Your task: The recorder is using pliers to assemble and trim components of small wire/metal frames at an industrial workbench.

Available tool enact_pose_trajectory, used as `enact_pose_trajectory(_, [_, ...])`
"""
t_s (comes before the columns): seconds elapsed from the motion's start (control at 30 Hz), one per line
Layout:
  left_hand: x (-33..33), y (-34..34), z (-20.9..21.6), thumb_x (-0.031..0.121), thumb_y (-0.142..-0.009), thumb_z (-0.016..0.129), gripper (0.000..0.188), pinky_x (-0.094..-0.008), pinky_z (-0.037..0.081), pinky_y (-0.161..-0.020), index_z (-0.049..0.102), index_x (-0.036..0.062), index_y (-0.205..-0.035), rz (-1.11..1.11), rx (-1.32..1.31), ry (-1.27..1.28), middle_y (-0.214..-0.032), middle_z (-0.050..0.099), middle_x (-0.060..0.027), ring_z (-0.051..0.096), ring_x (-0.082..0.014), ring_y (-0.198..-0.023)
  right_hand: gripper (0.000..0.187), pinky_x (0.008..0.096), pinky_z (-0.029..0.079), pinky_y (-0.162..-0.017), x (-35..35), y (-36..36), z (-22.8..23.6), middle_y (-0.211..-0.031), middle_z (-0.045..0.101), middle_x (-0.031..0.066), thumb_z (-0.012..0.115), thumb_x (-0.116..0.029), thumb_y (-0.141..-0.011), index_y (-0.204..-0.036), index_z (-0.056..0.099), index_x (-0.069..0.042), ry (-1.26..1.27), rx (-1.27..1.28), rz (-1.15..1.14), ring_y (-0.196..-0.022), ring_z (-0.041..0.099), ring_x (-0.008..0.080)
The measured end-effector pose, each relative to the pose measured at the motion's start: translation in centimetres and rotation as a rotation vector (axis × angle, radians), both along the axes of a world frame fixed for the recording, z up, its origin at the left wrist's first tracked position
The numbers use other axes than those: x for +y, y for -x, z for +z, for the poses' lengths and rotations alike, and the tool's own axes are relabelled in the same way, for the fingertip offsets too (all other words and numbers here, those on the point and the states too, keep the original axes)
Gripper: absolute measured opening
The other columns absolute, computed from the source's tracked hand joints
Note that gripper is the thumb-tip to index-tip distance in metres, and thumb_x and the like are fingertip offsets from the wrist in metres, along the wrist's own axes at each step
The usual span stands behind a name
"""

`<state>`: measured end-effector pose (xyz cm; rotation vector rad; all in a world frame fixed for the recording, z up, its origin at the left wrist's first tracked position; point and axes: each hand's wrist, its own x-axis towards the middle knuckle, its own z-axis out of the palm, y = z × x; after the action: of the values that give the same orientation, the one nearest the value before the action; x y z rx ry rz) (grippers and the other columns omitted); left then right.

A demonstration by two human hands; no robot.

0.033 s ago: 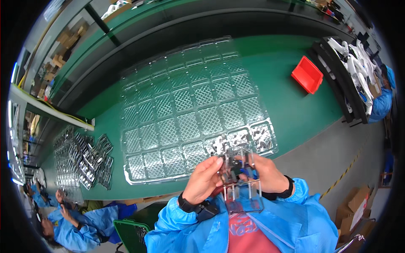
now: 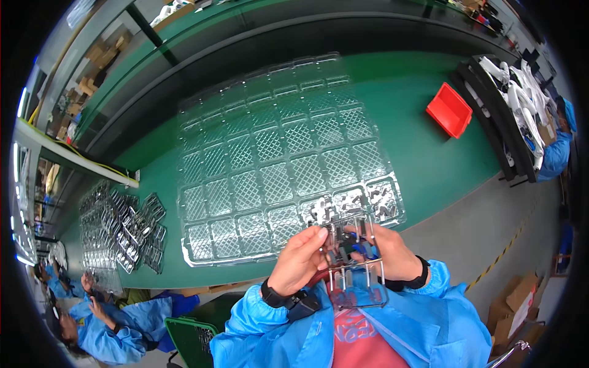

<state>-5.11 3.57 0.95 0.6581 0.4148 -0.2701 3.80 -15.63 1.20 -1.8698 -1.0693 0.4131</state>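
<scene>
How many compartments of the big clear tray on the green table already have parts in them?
3, all in the clear tray's near row at its right end: one, the next, and the corner one. The hands may hide part of that row.

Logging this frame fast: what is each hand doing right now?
Left hand: closed, fingers gripping the clear plastic parts frame.
Right hand: closed on the same frame, from the other side.

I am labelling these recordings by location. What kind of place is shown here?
Probably a factory assembly line: a long green workbench, a clear compartment tray, stacked moulded parts, and another worker in a blue coat.
</scene>
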Motion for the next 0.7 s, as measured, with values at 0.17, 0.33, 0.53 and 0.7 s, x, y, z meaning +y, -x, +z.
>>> enact_pose_trajectory(0.17, [-0.6, -0.8, -0.6, 0.026, -0.100, 0.044, 0.025, -0.0244, 0.047, -0.068, 0.055, 0.0051, -0.108, -0.047, -0.024, 0.003, -0.094, 0.062, -0.0019, 0.059, -0.0086, -0.083, 0.050, 0.0381, 0.051, -0.073, -0.9, -0.6, 0.3, -0.101, 0.060, 0.0149, 0.070, -0.009, -0.075, -0.122, 0.054, -0.004, -0.004, 0.011, -0.023, -0.089, 0.061, 0.0335])
enact_pose_trajectory(0.33, [-1.6, -1.8, -0.1, 0.025, -0.100, 0.044, 0.024, -0.0247, 0.048, -0.069, 0.055, 0.0063, -0.108, -0.096, -0.008, 0.026, -0.095, 0.062, -0.0015, 0.059, -0.0084, -0.083, 0.052, 0.0390, 0.051, -0.075, -1.7, -1.2, -0.2, -0.104, 0.059, 0.0154, 0.070, -0.009, -0.075, -0.123, 0.053, -0.004, -0.029, -0.010, -0.011, -0.090, 0.061, 0.0336])
enact_pose_trajectory(0.53, [-2.3, -2.6, -0.3, 0.025, -0.100, 0.044, 0.022, -0.0241, 0.048, -0.067, 0.056, 0.0066, -0.104, -0.116, -0.006, 0.028, -0.093, 0.062, -0.0015, 0.059, -0.0084, -0.082, 0.054, 0.0391, 0.051, -0.074, -2.3, -1.7, 0.0, -0.102, 0.059, 0.0152, 0.071, -0.008, -0.073, -0.123, 0.053, -0.003, 0.008, -0.015, -0.071, -0.088, 0.061, 0.0332])
enact_pose_trajectory(0.7, [-2.6, -3.1, -0.4, 0.025, -0.100, 0.044, 0.022, -0.0225, 0.045, -0.063, 0.056, 0.0066, -0.102, -0.126, -0.003, 0.013, -0.090, 0.062, -0.0012, 0.058, -0.0080, -0.079, 0.051, 0.0377, 0.051, -0.066, -2.7, -2.1, -0.4, -0.094, 0.058, 0.0137, 0.070, -0.006, -0.072, -0.121, 0.055, -0.002, -0.058, -0.173, -0.072, -0.079, 0.061, 0.0321])
